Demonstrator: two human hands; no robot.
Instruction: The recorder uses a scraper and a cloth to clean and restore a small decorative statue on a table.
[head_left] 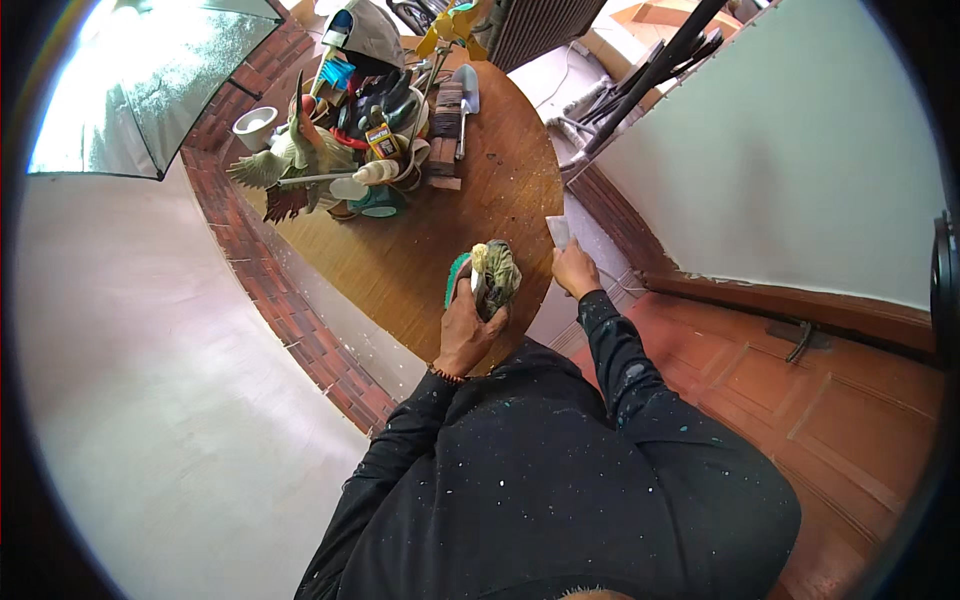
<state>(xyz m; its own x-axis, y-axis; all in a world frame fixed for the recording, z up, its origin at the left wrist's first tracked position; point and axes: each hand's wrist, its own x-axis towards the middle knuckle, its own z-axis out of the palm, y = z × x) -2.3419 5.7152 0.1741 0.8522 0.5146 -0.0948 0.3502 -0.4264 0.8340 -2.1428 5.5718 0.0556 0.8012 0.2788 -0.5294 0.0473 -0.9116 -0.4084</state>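
Observation:
My left hand (466,332) is closed around a small bundle above the near end of the wooden table (390,270). In it are a crumpled grey-green cloth (500,280), a green-edged pad (456,275) and a white piece with a cream-coloured tip (480,258); I cannot make out the kind of the white piece. My right hand (575,270) grips a putty knife (558,231) just past the table's right edge. Its flat pale blade points away from me, and the fingers hide the handle. The two hands are apart.
Bird figures (300,160), bottles and tools crowd the table's far left. A trowel (464,90) lies beside stacked dark blocks (444,135). A white cup (255,127) stands at the left edge. A lit umbrella (140,80) hangs far left; a pale wall panel (790,170) borders the right.

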